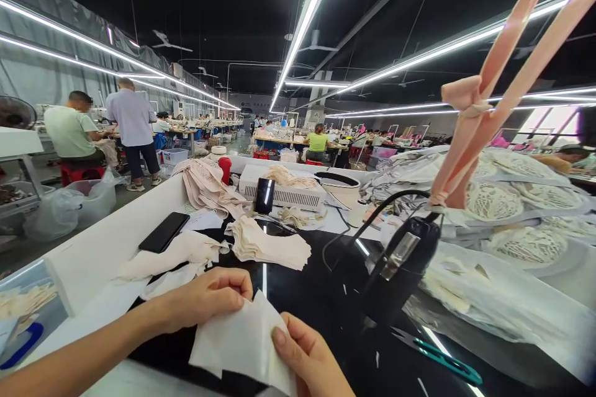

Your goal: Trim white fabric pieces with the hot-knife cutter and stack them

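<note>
1. While your left hand (205,298) and right hand (307,356) each keep a pinching grip on the white fabric piece (242,341) low over the black bench (316,298), hold it taut.
2. Align edges before flattening.
3. Avoid the scissors (437,356) nearby.

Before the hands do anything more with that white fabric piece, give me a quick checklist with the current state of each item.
1. Left hand on the fabric piece: ok, fingers rest on its upper left edge.
2. Right hand on the piece: ok, thumb pinches its right edge.
3. Piece lying flat: not ok, a corner stands up between the hands.
4. Scissors clear of the hands: ok, they lie apart to the right on the black table.
5. Stack of cut pieces apart from the held piece: ok, it lies farther back.
6. Phone out of the way: ok, on the white ledge to the left.
</note>
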A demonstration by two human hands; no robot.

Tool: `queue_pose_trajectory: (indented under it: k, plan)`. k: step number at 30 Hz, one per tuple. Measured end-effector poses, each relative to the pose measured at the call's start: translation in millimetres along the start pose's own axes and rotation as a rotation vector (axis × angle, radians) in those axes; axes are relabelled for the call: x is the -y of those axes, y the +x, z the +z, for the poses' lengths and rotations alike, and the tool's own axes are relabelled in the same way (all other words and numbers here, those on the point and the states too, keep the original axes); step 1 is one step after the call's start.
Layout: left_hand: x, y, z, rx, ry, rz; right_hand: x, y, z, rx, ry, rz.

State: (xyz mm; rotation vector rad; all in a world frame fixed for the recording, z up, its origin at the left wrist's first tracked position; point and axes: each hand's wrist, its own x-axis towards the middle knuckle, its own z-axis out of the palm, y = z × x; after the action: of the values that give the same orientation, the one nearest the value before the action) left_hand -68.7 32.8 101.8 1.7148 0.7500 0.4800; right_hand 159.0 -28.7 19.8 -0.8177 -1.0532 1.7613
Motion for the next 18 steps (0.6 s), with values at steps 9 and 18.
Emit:
queue_pose_trajectory:
  k: [9, 18]
  plan:
    - [31.0, 7.1, 25.9, 0.03, -0.041, -0.032, -1.5, 5.9, -1.2, -0.023, -0.326, -0.049]
    - [34.7, 17.1, 31.3, -0.075, -0.019, -0.052, -13.5, 2.7, -6.7, 0.076, -0.189, 0.046]
